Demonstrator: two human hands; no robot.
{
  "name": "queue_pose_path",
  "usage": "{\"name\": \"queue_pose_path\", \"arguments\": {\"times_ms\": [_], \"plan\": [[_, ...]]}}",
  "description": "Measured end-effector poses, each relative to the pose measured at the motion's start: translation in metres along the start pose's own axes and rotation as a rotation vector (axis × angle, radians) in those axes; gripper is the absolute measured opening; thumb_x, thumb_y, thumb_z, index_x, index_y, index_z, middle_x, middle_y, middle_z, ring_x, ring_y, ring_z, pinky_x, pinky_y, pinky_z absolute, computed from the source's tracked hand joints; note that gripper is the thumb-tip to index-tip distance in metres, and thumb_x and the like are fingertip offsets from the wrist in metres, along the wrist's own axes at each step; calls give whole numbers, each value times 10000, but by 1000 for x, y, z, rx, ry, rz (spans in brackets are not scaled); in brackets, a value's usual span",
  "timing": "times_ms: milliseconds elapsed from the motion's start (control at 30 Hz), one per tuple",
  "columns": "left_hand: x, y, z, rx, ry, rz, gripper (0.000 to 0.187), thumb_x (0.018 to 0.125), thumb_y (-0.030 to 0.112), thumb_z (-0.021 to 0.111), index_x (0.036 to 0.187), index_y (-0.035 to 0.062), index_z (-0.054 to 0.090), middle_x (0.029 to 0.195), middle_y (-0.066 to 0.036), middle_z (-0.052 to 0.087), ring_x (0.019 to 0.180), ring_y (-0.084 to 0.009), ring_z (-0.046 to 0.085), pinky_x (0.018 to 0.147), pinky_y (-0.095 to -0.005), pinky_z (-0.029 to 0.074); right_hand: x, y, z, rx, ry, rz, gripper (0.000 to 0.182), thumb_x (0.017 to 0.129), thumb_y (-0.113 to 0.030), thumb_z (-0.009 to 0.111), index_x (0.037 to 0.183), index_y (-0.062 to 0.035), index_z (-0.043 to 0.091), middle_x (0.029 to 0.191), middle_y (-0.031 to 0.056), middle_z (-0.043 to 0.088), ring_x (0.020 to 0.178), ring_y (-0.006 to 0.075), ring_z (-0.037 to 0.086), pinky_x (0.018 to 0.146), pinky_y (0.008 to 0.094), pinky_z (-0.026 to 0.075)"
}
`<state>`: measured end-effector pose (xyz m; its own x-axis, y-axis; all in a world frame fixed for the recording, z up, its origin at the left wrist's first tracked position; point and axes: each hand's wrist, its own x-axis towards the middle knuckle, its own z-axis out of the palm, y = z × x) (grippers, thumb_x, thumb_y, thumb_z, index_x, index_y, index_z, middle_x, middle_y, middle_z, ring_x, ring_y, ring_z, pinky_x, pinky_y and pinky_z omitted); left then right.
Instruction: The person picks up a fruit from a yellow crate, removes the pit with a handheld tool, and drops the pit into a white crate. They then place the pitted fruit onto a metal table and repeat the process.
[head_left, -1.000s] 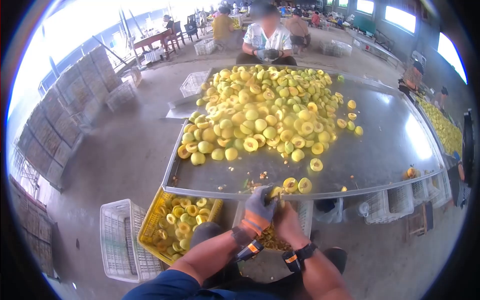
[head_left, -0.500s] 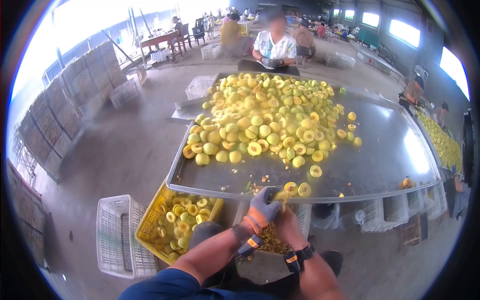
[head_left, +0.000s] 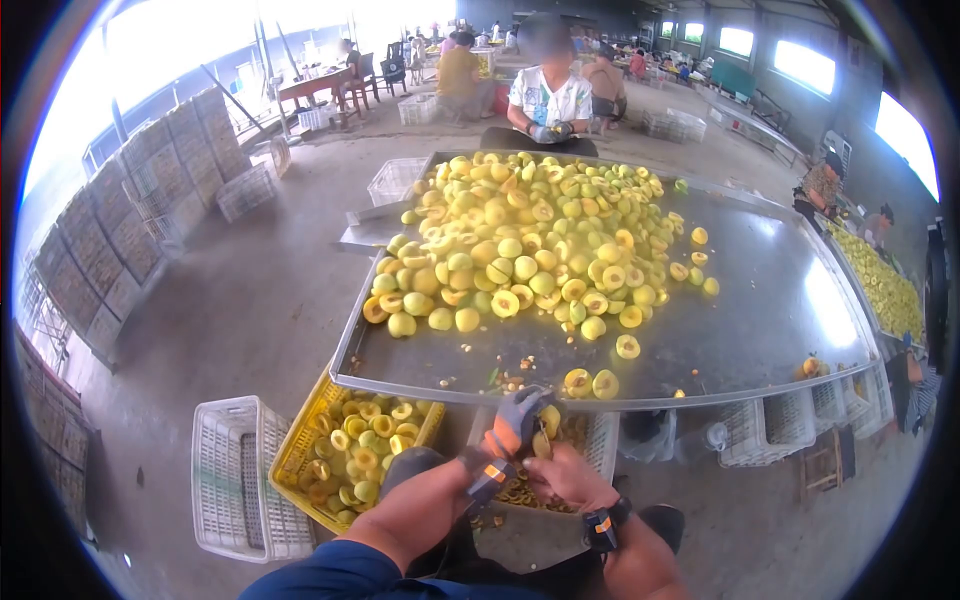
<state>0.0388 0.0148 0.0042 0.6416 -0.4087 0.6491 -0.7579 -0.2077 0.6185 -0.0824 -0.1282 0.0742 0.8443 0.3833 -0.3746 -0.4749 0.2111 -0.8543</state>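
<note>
My left hand (head_left: 516,422), in a grey and orange glove, is closed around a yellow peach half (head_left: 547,421) just below the near edge of the metal table (head_left: 740,340). My bare right hand (head_left: 566,474) is closed right beside that fruit, its fingertips close to it; whatever they grip is too small to make out. Two peach halves (head_left: 604,384) lie cut side up at the table edge above my hands. Beneath my hands stands a white crate (head_left: 603,440) holding brown pits or scraps, partly hidden by my wrists.
A large heap of peaches (head_left: 520,240), many halved, covers the table's middle and left. At lower left, a yellow crate (head_left: 290,455) contains peach halves, beside a white crate (head_left: 222,480). A co-worker (head_left: 550,100) sits across the table. More crates (head_left: 770,430) stand under its right side.
Both my hands have moved slightly down, away from the table edge, with the peach half still in the left. The view has shifted a little.
</note>
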Motion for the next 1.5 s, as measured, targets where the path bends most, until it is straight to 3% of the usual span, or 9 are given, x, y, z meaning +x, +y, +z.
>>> {"name": "queue_pose_path", "arguments": {"times_ms": [100,233,533,633,800,1000,1067,1267,1500], "plan": [[9,4,-9,-319,-137,-50,360,856,128,743,1201,38,694,1087,-158,726,937,-371,709,846,-415,572,-9,-7,4,10,-55,26,154,1064,-136,586,938,-75,519,690,-25,481,535,101,455,505,304,386],[23,29,-18,-995,-293,-746,205,974,182,717,1105,25,720,1002,-75,738,895,-203,699,824,-348,565,-14,-2,5,-107,-17,-1,110,1070,-136,585,1000,-65,540,701,-33,488,543,94,462,508,300,387],[34,26,-38,-836,132,-725,232,1005,158,718,1150,-23,729,1030,-72,741,952,-156,691,834,-309,576,-31,9,-8,-452,189,-10,179,1029,-182,624,985,-9,616,692,37,590,540,151,560,510,349,424],[20,-11,-59,104,82,-145,240,996,148,719,1144,-39,742,1060,-79,749,950,-149,696,829,-309,574,-19,52,-32,-677,319,52,240,987,-212,640,897,10,624,685,98,634,555,192,609,529,382,458],[-7,-5,-149,-276,316,-472,211,1003,163,714,1074,-22,787,985,-75,793,869,-126,699,787,-281,546,-30,49,-23,-642,320,73,290,948,-258,658,930,30,633,705,125,647,567,230,641,556,410,500],[-98,-58,-228,-68,334,-830,245,990,234,738,1032,-3,782,941,-91,802,879,-179,743,793,-324,562,-28,54,-22,-898,408,2,307,923,-252,686,1014,40,655,864,237,725,795,413,721,741,491,564],[-104,-48,-234,432,264,-898,275,973,261,748,1061,2,778,967,-117,803,911,-249,754,829,-368,567,-24,59,-25,-892,428,-36,319,915,-254,701,1023,43,659,898,261,724,866,450,711,778,507,558],[-67,-66,-206,391,357,-609,324,915,259,803,1130,18,769,1077,-157,795,1013,-327,751,915,-408,574,-27,61,-29,-791,476,-160,350,908,-273,739,1022,46,652,920,286,710,901,473,695,803,507,549],[66,-8,-55,375,-192,-408,382,900,216,814,1227,29,751,1167,-179,779,1046,-310,758,938,-383,585,-37,40,-29,-785,558,-237,378,926,-267,727,1089,60,632,996,325,708,994,520,681,872,522,540]]}}
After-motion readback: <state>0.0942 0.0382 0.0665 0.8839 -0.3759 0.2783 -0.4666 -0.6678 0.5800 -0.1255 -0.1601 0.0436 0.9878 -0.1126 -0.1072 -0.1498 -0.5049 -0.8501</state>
